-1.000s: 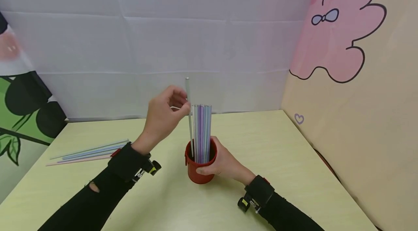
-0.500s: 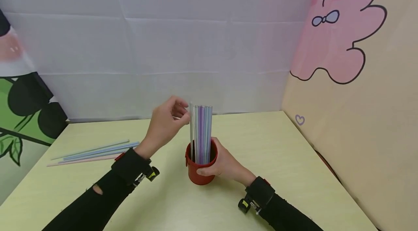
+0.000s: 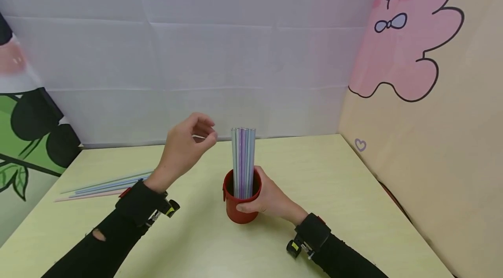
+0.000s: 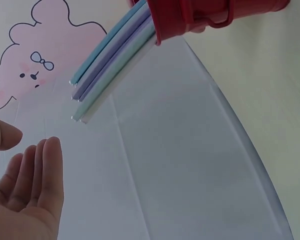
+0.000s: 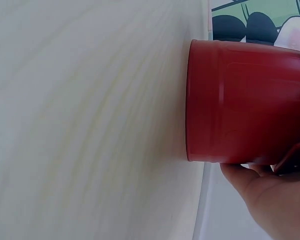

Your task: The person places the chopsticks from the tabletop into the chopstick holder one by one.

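Observation:
A small red bucket (image 3: pixel 232 213) stands upright on the table, holding a bundle of pastel straws (image 3: pixel 243 162) in green, purple and blue. My right hand (image 3: pixel 271 197) grips the bucket from its right side, thumb across the front near the rim; the right wrist view shows fingers (image 5: pixel 240 177) against the red wall. Left of the straws and apart from them, my left hand (image 3: pixel 186 149) hovers above the table with loosely bent fingers and nothing in them. In the left wrist view, the straws' tips (image 4: pixel 80 102) lie beyond that hand's fingertips.
Several loose straws (image 3: pixel 102 187) lie on the table at the left, partly hidden behind the left forearm. A pale cloth (image 3: pixel 212 60) hangs along the table's back edge. To the right rises a cream wall (image 3: pixel 452 160) with a pink bear drawing (image 3: pixel 408 51).
A straw at my left fingers went down into the bucket among the others. My left hand has let go and moved left, away from the bundle. My right hand stays on the bucket.

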The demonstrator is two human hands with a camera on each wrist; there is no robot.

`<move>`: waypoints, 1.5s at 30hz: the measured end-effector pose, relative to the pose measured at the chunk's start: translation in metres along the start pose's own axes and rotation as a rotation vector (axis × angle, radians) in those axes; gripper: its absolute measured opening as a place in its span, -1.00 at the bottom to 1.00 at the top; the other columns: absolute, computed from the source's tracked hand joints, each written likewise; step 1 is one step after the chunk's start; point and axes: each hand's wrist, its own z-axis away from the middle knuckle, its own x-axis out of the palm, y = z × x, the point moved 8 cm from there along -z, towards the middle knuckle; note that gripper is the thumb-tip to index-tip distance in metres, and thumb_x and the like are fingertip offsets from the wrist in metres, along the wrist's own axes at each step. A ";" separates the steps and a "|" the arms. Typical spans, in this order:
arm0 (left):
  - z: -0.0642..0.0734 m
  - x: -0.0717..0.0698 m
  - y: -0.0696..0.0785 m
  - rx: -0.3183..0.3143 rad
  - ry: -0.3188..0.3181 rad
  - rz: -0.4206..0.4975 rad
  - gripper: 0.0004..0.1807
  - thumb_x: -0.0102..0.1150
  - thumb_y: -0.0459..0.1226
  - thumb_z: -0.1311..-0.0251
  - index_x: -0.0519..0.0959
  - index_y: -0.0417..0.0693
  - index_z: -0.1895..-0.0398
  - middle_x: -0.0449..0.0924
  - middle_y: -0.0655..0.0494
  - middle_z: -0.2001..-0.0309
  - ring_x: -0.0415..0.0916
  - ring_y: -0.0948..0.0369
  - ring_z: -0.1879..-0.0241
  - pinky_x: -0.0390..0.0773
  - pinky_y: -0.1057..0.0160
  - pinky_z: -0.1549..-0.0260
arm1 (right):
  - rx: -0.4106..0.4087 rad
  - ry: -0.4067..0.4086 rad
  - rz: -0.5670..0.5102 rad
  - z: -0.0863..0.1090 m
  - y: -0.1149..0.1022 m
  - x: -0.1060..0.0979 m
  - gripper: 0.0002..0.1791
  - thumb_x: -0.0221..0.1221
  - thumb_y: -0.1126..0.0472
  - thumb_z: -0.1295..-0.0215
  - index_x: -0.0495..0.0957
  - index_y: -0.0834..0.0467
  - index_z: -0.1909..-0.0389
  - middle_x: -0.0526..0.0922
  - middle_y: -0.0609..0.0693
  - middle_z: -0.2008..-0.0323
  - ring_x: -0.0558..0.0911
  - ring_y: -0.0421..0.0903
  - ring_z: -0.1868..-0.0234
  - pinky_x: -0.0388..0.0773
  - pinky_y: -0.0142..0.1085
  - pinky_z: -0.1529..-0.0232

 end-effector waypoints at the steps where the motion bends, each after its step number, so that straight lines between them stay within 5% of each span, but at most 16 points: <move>1: 0.000 -0.004 -0.001 0.004 0.004 -0.014 -0.79 0.20 -0.23 -0.20 0.47 0.10 0.10 0.57 0.28 0.27 0.52 0.41 0.30 0.59 0.33 0.27 | 0.000 0.001 -0.001 0.000 0.000 0.000 -0.04 0.45 0.24 0.03 0.06 0.05 -0.33 0.37 0.01 -0.21 0.40 -0.03 -0.17 0.45 -0.08 -0.08; 8: 0.006 -0.035 -0.022 -0.006 0.035 -0.106 -0.78 0.22 -0.25 -0.19 0.48 0.17 0.13 0.56 0.34 0.26 0.50 0.44 0.30 0.55 0.40 0.26 | -0.007 -0.002 0.005 0.000 -0.002 0.000 -0.06 0.43 0.26 0.02 0.07 0.08 -0.33 0.37 0.04 -0.20 0.40 0.00 -0.17 0.48 -0.09 -0.06; 13: 0.012 -0.050 -0.037 -0.003 -0.005 -0.197 -0.80 0.23 -0.23 -0.18 0.49 0.17 0.15 0.54 0.32 0.25 0.48 0.40 0.26 0.55 0.28 0.22 | 0.000 -0.001 0.003 0.001 -0.002 0.000 -0.06 0.43 0.26 0.02 0.07 0.08 -0.32 0.38 0.03 -0.20 0.41 -0.01 -0.17 0.48 -0.09 -0.05; 21: 0.029 -0.061 -0.074 0.034 -0.110 -0.362 -0.80 0.30 -0.24 -0.12 0.51 0.11 0.20 0.52 0.24 0.26 0.47 0.25 0.25 0.53 0.11 0.23 | -0.002 -0.006 -0.027 0.000 0.000 -0.001 -0.06 0.43 0.28 0.02 0.07 0.06 -0.33 0.37 0.03 -0.21 0.40 -0.01 -0.18 0.47 -0.07 -0.07; 33: 0.062 -0.075 -0.122 -0.013 -0.202 -0.468 -0.69 0.35 -0.23 -0.06 0.50 0.09 0.12 0.56 0.20 0.21 0.51 0.16 0.24 0.50 0.04 0.34 | -0.009 -0.014 -0.034 0.000 -0.004 0.001 -0.08 0.42 0.30 0.02 0.07 0.12 -0.32 0.37 0.07 -0.21 0.40 0.03 -0.18 0.47 -0.04 -0.06; 45: 0.096 -0.066 -0.172 -0.029 -0.484 -0.610 -0.48 0.46 -0.10 0.07 0.45 0.06 0.04 0.50 0.08 0.19 0.43 0.08 0.27 0.51 0.05 0.42 | -0.003 -0.006 -0.020 0.000 -0.001 0.000 -0.06 0.43 0.29 0.03 0.07 0.08 -0.32 0.37 0.04 -0.21 0.40 0.00 -0.17 0.47 -0.09 -0.07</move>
